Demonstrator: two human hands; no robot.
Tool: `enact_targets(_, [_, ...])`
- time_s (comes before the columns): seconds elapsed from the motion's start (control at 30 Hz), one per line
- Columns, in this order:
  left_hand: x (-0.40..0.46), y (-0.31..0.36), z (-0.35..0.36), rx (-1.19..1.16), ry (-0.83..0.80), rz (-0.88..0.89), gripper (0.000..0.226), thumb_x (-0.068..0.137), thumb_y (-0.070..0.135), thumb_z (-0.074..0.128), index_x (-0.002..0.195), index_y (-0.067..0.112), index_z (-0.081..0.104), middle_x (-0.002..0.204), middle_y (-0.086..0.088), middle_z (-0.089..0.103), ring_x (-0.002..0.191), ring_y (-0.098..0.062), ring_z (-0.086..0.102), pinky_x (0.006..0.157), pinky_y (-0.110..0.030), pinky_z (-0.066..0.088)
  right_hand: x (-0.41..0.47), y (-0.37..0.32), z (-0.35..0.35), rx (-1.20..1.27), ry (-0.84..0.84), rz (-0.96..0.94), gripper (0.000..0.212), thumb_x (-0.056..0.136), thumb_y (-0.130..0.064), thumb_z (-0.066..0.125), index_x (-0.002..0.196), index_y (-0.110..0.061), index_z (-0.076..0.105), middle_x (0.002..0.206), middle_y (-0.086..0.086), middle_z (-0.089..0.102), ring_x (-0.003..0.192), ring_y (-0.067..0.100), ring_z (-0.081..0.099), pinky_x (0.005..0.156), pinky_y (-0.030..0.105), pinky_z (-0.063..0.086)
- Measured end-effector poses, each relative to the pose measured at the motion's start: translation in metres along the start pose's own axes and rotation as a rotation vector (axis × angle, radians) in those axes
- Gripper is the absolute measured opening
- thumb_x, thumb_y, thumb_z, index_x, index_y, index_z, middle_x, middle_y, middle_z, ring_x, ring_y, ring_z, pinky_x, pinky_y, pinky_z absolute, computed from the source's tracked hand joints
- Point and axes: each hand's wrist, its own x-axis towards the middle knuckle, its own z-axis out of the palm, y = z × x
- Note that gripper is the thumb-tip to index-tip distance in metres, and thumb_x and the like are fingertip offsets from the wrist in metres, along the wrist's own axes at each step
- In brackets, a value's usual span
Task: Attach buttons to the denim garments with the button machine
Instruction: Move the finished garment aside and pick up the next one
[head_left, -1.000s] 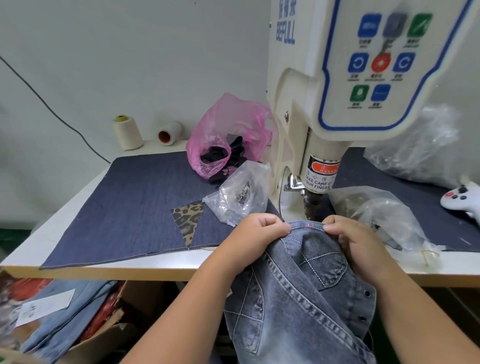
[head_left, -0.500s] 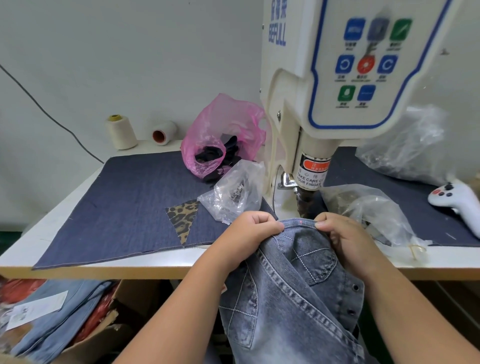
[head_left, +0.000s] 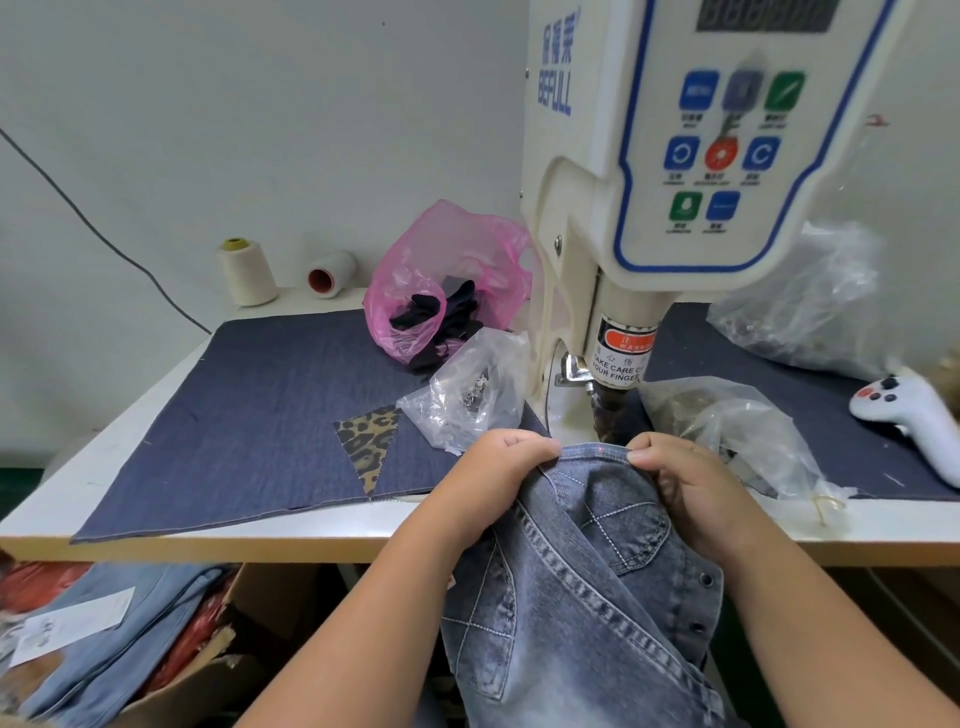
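clear bag (head_left: 470, 397) left of machine head (head_left: 618, 358), crinkled bag (head_left: 737, 426) right, seemingly narrow gap between

Left hand (head_left: 501, 470) and right hand (head_left: 693, 486) grip the denim garment (head_left: 582, 582) beneath the button machine (head_left: 649, 208).

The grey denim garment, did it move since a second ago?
No. The grey denim garment has kept its edge below the white button machine, both hands pinching it.

**Even light, wide-angle warp**

Pretty soft, bright lighting is seen throughout, no harsh shadows. Mild glare is picked up on the crinkled clear plastic bag (head_left: 800, 296). Edges are bent by fisheye distortion; the cream machine's button panel (head_left: 727, 156) is slightly smeared.
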Motion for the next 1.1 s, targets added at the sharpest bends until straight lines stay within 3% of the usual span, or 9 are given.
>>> enact_targets(0.07, [0.0, 0.0, 0.0, -0.013, 0.007, -0.011, 0.044, 0.076, 0.047, 0.061, 0.076, 0.003, 0.063, 0.076, -0.011, 0.063, 0.071, -0.022, 0.057, 0.076, -0.036, 0.044, 0.001, 0.0, -0.001, 0.026, -0.02, 0.005, 0.026, 0.088, 0.008, 0.041, 0.065, 0.0, 0.051, 0.049, 0.004, 0.048, 0.043, 0.009, 0.048, 0.042, 0.015, 0.04])
enact_targets(0.17, [0.001, -0.001, 0.001, -0.006, 0.009, -0.007, 0.027, 0.079, 0.042, 0.062, 0.068, 0.018, 0.063, 0.069, -0.006, 0.059, 0.067, -0.02, 0.053, 0.071, -0.034, 0.041, 0.003, 0.002, -0.004, 0.033, -0.041, 0.003, 0.026, 0.087, 0.008, 0.041, 0.066, 0.001, 0.053, 0.051, 0.005, 0.05, 0.044, 0.009, 0.049, 0.043, 0.015, 0.041])
enact_targets(0.3, [0.001, 0.0, 0.002, 0.003, 0.028, -0.007, 0.025, 0.078, 0.041, 0.061, 0.062, 0.022, 0.06, 0.063, -0.001, 0.057, 0.061, -0.018, 0.051, 0.068, -0.031, 0.04, 0.004, 0.003, -0.006, 0.045, -0.048, 0.012, 0.029, 0.087, 0.007, 0.043, 0.063, -0.002, 0.056, 0.052, 0.005, 0.051, 0.045, 0.01, 0.051, 0.044, 0.015, 0.043])
enact_targets(0.47, [0.001, -0.001, 0.003, 0.018, 0.041, 0.0, 0.028, 0.078, 0.041, 0.06, 0.073, 0.014, 0.06, 0.069, -0.01, 0.05, 0.066, -0.02, 0.045, 0.07, -0.033, 0.036, 0.007, 0.004, -0.009, 0.067, -0.064, 0.011, 0.036, 0.086, 0.009, 0.043, 0.057, -0.005, 0.06, 0.05, 0.004, 0.052, 0.043, 0.008, 0.051, 0.043, 0.014, 0.042])
enact_targets(0.6, [0.002, -0.002, 0.002, 0.021, 0.039, -0.003, 0.029, 0.078, 0.041, 0.06, 0.076, 0.012, 0.06, 0.07, -0.01, 0.049, 0.067, -0.02, 0.044, 0.07, -0.034, 0.035, 0.008, 0.004, -0.01, 0.083, -0.095, 0.015, 0.017, 0.072, -0.001, 0.054, 0.058, -0.005, 0.062, 0.053, 0.006, 0.056, 0.047, 0.009, 0.055, 0.045, 0.016, 0.046])
enact_targets(0.8, [0.003, -0.003, 0.002, 0.002, 0.045, -0.015, 0.049, 0.077, 0.04, 0.06, 0.079, -0.008, 0.054, 0.073, -0.012, 0.049, 0.07, -0.022, 0.045, 0.072, -0.035, 0.035, 0.009, 0.006, -0.013, 0.092, -0.111, 0.044, 0.012, 0.071, -0.006, 0.057, 0.06, -0.005, 0.063, 0.056, 0.006, 0.058, 0.05, 0.01, 0.057, 0.047, 0.017, 0.047])
enact_targets(0.93, [0.002, -0.001, 0.003, -0.007, 0.049, -0.021, 0.042, 0.076, 0.04, 0.06, 0.078, -0.002, 0.058, 0.073, -0.012, 0.048, 0.069, -0.023, 0.044, 0.071, -0.035, 0.034, 0.009, 0.006, -0.015, 0.104, -0.113, 0.052, 0.01, 0.074, -0.004, 0.055, 0.065, -0.001, 0.059, 0.055, 0.005, 0.058, 0.047, 0.007, 0.056, 0.044, 0.015, 0.045])
enact_targets(1.1, [0.002, -0.001, 0.003, -0.007, 0.048, -0.026, 0.05, 0.077, 0.041, 0.06, 0.079, -0.009, 0.052, 0.073, -0.012, 0.048, 0.069, -0.023, 0.044, 0.071, -0.036, 0.034, 0.01, 0.007, -0.016, 0.087, -0.109, 0.053, 0.011, 0.073, -0.006, 0.057, 0.064, -0.002, 0.062, 0.058, 0.007, 0.058, 0.051, 0.01, 0.057, 0.048, 0.018, 0.047])
